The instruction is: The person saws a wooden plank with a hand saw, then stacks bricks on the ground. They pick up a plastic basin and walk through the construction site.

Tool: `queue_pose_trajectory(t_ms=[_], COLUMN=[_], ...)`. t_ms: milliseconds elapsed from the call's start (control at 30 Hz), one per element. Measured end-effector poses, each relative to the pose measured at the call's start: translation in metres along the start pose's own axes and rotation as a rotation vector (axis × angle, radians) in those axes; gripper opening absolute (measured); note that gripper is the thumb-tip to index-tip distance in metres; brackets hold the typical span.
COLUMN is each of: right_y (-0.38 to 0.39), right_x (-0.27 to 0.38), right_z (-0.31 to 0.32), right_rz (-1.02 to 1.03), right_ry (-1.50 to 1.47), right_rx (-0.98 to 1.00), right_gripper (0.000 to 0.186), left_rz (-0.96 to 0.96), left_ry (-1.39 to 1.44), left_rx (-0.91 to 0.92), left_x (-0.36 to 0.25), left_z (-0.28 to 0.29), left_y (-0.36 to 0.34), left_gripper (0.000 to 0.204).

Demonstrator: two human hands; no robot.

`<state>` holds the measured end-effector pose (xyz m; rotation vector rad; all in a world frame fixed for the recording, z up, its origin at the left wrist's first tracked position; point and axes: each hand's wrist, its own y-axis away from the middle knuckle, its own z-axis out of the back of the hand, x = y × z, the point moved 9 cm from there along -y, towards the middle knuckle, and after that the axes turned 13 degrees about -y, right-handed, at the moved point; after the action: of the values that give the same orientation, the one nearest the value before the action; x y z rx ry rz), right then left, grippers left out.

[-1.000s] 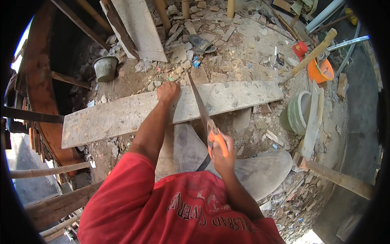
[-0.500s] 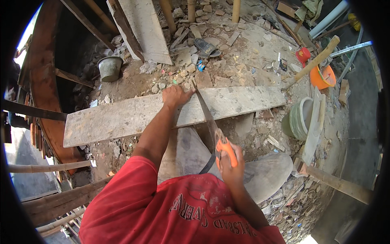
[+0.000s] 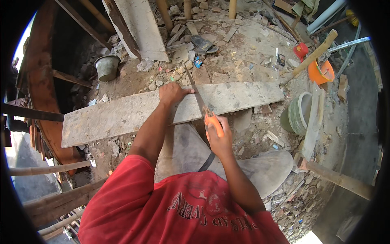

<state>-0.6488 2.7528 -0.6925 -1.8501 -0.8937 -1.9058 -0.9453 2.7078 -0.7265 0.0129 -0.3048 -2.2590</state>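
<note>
Plank: long, pale, cement-stained board lying crosswise in front of the person, raised above rubble-strewn ground, one end toward the person's left, the other toward a wooden handle on the right. Saw: thin blade set across the plank near its middle, tip pointing away from the person, orange grip at the near edge of the board. Step in hand, as judged: cutting through the plank; done well, it calls for long even strokes along one line, blade kept square to the board, the holding hand kept just clear of the teeth, and the far end supported so the cut does not pinch shut. Right hand: clenched fully round the orange grip, wrist in line with the blade. Left hand: laid flat, palm down, fingers loosely spread, pressing on the plank's top just beside the blade on its left; whether the thumb touches the blade cannot be told. Beneath: a pale rounded slab under the person's arms. Surroundings: grey bucket well off to the left beyond the plank; leaning board behind it; sandals among the rubble; orange bowl and red cup on the right; stack of greenish basins near the plank's right end
</note>
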Motion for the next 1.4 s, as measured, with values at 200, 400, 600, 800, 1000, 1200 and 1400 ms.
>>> queue_pose_trajectory(t_ms=[200, 400, 600, 800, 1000, 1200, 1400], right_y=[0.083, 0.009, 0.109, -0.002, 0.108, -0.019, 0.097], right_x=[0.026, 0.004, 0.001, 0.013, 0.006, 0.016, 0.020], right_z=[0.027, -0.005, 0.031, -0.018, 0.035, -0.019, 0.036], right_rz=[0.187, 0.070, -0.049, 0.198, -0.050, 0.044, -0.005], right_ry=[0.012, 0.001, -0.216, 0.096, -0.116, 0.099, 0.017], right_rx=[0.025, -0.014, -0.031, -0.011, 0.007, -0.007, 0.027], right_gripper=[0.032, 0.036, 0.028, 0.030, 0.029, 0.031, 0.029], left_rz=[0.026, 0.022, 0.028, 0.021, 0.058, 0.051, 0.060], left_ry=[-0.054, -0.009, -0.041, -0.010, -0.011, 0.007, 0.021], left_rx=[0.077, -0.037, 0.049, -0.033, -0.028, 0.009, -0.026], left_x=[0.009, 0.005, 0.012, 0.012, 0.023, 0.010, 0.016], left_z=[-0.009, -0.005, -0.008, -0.036, -0.047, -0.039, -0.038], left_y=[-0.003, -0.006, -0.002, -0.022, -0.029, -0.033, -0.028], left_gripper=[0.103, 0.099, 0.093, 0.065, 0.061, 0.060, 0.058])
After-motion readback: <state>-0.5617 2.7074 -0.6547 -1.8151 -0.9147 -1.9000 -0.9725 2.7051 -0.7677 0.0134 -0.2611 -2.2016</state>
